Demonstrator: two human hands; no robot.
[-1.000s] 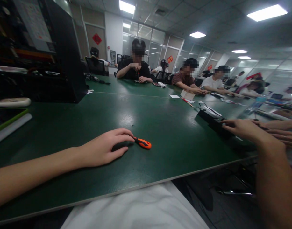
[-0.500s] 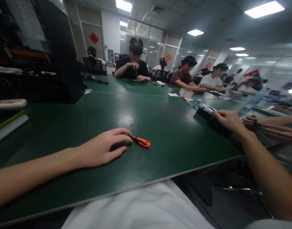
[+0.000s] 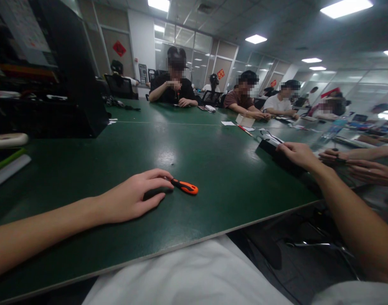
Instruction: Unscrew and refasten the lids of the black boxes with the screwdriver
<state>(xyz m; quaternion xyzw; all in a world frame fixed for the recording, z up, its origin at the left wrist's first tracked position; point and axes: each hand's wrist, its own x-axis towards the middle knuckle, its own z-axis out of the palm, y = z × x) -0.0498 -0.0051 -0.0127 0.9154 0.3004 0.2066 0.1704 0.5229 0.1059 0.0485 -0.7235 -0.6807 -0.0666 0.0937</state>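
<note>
Now right hand point(image 3: 300, 156) sits farther along black box point(image 3: 267, 148), grip unclear; orange tool point(image 3: 186, 187) seems idle toward tabletop's point(image 3: 213, 156) near edge, left fingers point(image 3: 158, 183) loose.

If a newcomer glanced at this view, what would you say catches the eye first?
Probably the orange-and-black handle, bright on the green table at the left hand. Next come the tall black casing looming at the far left and, on the right, the right hand at a dark object on the table.
</note>
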